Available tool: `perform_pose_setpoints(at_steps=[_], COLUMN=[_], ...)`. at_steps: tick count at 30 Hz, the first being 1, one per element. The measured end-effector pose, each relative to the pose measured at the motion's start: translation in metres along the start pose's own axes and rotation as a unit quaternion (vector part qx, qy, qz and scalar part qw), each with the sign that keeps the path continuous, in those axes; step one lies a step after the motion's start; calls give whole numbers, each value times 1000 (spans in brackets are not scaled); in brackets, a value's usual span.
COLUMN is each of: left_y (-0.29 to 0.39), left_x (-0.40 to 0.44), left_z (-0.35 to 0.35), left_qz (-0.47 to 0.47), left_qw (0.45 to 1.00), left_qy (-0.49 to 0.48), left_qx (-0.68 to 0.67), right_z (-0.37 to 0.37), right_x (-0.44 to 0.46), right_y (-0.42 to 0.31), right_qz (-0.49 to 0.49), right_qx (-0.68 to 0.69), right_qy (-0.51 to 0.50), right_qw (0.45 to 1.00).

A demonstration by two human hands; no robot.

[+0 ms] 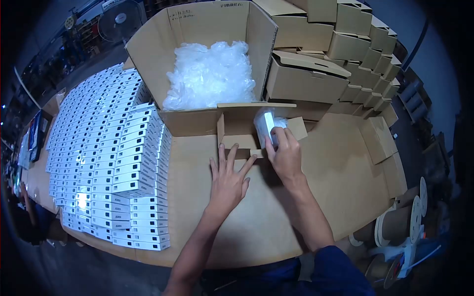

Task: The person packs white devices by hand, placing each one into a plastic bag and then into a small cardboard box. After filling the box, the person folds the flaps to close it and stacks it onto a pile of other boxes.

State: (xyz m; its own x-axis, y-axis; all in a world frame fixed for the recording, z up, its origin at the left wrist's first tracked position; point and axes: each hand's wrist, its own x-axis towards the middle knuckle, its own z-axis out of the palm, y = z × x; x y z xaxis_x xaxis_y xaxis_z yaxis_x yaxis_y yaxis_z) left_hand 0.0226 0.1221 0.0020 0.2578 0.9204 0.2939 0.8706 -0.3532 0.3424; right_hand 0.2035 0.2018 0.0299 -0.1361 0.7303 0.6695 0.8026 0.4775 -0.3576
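Note:
An open brown cardboard box [237, 129] stands at the middle of the table, its lid raised at the back and a side flap out to the right. My left hand [228, 172] is open, fingers spread, with the fingertips against the front wall of this box. At the right end of the box, my right hand [285, 154] is closed on a white item in clear plastic wrap [269, 121], held tilted partly inside. My fingers and the box wall hide its lower part, and its exact kind does not show.
Tall stacks of white boxes [106, 158] fill the left side. Behind stands a large carton [202, 22] holding clear plastic bags [210, 74]. Closed brown boxes [308, 79] are piled at the back right. Spools [400, 222] lie beyond the table's right edge.

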Motion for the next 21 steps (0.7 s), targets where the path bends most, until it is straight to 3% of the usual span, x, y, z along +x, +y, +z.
perform_pose_setpoints(at_steps=[9,12,13,17,20,21], left_y=[-2,-4,-3,-5,2,5], left_x=[-3,-3,-3,-5,-14,-21], left_z=[5,8,8,9,-2,-10], left_qz=[-12,-7,-8,8,8,5], left_qw=[1000,1000,1000,999,998,997], left_qy=[-13,-5,-1,36,48,55], left_qx=[22,23,22,-4,-47,-46], right_z=[21,26,22,12,12,-1], right_x=[5,4,3,0,-11,-10], right_y=[-8,-6,-3,-2,5,-7], right_qz=[83,79,34,83,50,84], right_qx=[-122,-123,-128,-90,-48,-28], right_qy=[-106,-98,-55,-124,-83,-131], right_qw=[983,984,990,985,994,987])
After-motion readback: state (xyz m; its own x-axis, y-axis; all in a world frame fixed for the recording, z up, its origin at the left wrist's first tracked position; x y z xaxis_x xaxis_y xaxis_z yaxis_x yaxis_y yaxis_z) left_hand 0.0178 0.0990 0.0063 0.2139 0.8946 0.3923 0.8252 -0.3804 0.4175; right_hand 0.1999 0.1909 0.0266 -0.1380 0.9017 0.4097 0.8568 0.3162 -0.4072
